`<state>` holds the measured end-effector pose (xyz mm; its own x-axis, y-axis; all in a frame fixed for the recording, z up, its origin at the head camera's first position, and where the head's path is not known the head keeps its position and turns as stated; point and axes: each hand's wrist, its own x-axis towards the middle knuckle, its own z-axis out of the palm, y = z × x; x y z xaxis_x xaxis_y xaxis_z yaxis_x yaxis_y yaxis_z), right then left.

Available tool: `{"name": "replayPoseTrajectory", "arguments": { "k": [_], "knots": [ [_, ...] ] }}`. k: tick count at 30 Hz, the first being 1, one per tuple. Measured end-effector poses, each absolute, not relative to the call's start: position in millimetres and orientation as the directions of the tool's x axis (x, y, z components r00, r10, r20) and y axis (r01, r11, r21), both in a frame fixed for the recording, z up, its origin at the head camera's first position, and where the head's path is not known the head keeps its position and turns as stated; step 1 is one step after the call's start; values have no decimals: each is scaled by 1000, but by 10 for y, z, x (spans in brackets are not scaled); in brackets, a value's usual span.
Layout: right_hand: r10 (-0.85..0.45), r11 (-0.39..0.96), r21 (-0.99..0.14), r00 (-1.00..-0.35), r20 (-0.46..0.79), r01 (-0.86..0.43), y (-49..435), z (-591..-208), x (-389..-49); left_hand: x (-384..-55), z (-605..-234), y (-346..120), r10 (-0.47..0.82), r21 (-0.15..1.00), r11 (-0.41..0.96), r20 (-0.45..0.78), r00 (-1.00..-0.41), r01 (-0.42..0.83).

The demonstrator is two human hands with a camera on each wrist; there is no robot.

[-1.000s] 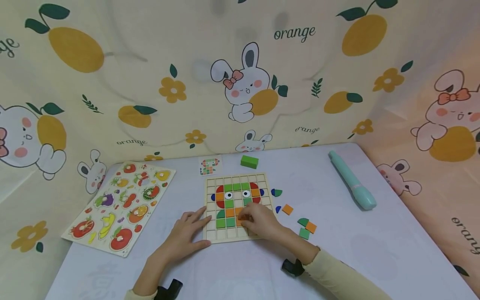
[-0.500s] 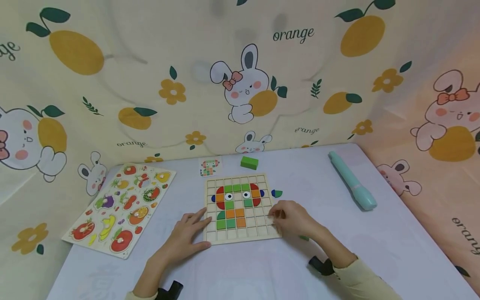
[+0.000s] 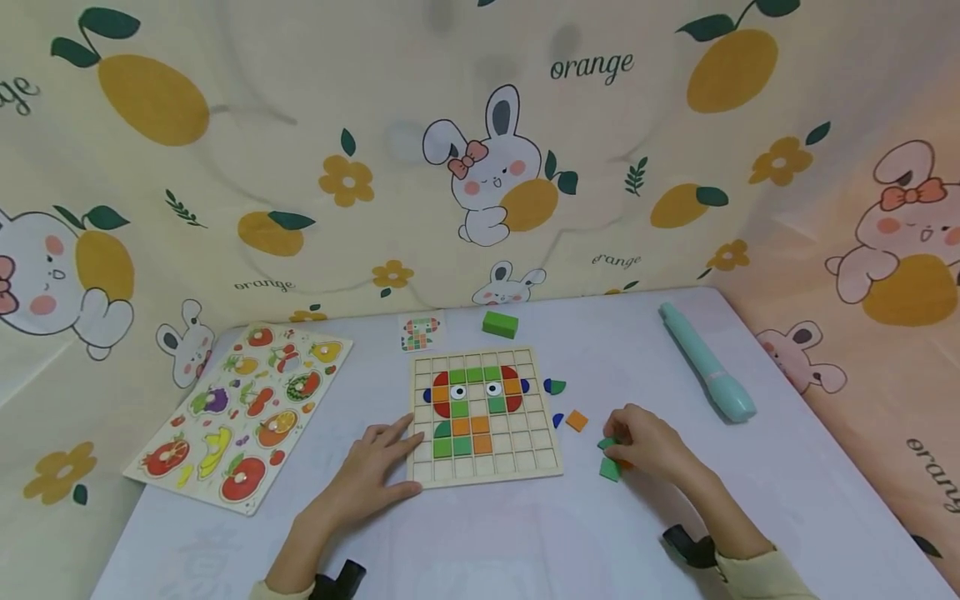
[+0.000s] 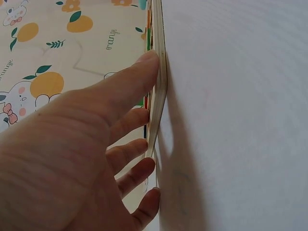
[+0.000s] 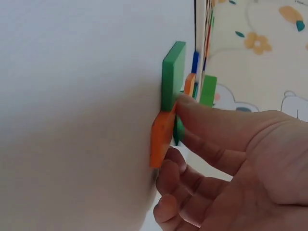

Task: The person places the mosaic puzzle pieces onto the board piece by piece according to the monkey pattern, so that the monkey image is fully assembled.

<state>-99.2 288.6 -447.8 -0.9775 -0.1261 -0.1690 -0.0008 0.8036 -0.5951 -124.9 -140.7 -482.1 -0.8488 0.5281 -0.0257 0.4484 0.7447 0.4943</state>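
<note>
My left hand point(image 3: 366, 468) rests at the left edge of the wooden grid board point(image 3: 517, 467), fingers spread and thumb at its near corner. Coloured tiles on the board form a face-like figure with two eye tiles point(image 3: 458, 392). Right of the board, my right hand point(image 3: 647, 440) pinches at an orange square tile point(image 5: 161, 137), thumb and fingertips at its edges. A green square tile point(image 3: 609, 469) and a green quarter-circle tile point(image 3: 605, 444) lie against it. The hand partly hides this group in the head view.
Nearer the board lie another orange square point(image 3: 577, 420), a blue half-circle point(image 3: 557, 420) and a green quarter-circle point(image 3: 556, 387). A pattern card point(image 3: 422, 333) and green block point(image 3: 499, 324) stand behind. A fruit puzzle point(image 3: 247, 408) lies left, a teal cylinder-like tool point(image 3: 705, 362) right.
My right hand has left the board, where an orange tile now shows in the lower row, and moved right to the loose tiles. The left hand has stayed at the board's edge.
</note>
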Motion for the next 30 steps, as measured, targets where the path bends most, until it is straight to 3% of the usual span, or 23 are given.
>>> {"name": "replayPoseTrajectory", "arguments": {
  "k": [8,15,23,30],
  "knots": [
    [-156,705,-706,-986,-57,-70,2595,-4523,-1086,-1245,-4847,-1419,526,488,749,-27,-850,448],
    [-201,534,-838,-980,-3,-107,2145,-4557,-1194,-1257,-4828,-1413,521,487,752,-27,-853,444],
    [-202,488,-861,-978,48,-143,1744,-4585,-1239,-1267,-4805,-1410,519,503,747,-34,-854,434],
    [-245,526,-839,-970,5,-137,1608,-4608,-1273,-1267,-4819,-1424,525,501,746,-37,-850,439]
  ]
}}
